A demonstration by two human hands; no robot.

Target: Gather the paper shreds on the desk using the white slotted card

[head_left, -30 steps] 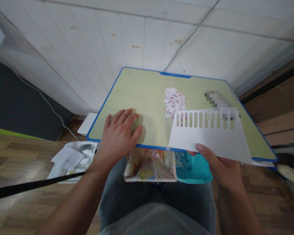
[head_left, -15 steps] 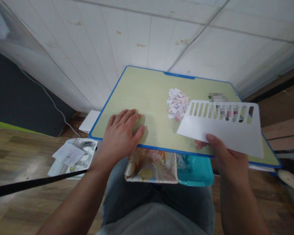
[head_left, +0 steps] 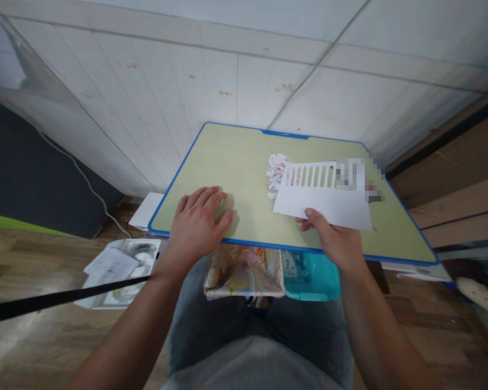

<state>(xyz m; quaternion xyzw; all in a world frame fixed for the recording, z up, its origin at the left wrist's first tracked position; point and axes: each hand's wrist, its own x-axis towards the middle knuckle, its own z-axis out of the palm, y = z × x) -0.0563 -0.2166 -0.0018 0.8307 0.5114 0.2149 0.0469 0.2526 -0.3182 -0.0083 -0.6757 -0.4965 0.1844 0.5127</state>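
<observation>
My right hand [head_left: 335, 235] grips the lower edge of a white sheet with a row of slots cut along its far side [head_left: 321, 205], thumb on top and fingers beneath. The sheet is held over the right half of a pale green, blue-edged board [head_left: 236, 154]. A pile of white paper scraps [head_left: 275, 172] lies on the board, its right part hidden by the sheet. Behind the sheet's right end, a small item is blurred out. My left hand [head_left: 199, 219] rests palm down near the board's front left edge, fingers spread, holding nothing.
Below the board's front edge are a patterned fabric-lined bin [head_left: 244, 290] and a teal plastic tub [head_left: 315, 281] by my knees. On the floor to the left stands a white box [head_left: 103, 290] with papers on it. A white plank wall [head_left: 211, 81] backs the board.
My right hand has brought the slotted sheet leftward, so it now covers part of the scrap pile. My left hand has stayed in place on the board. The view has tilted slightly.
</observation>
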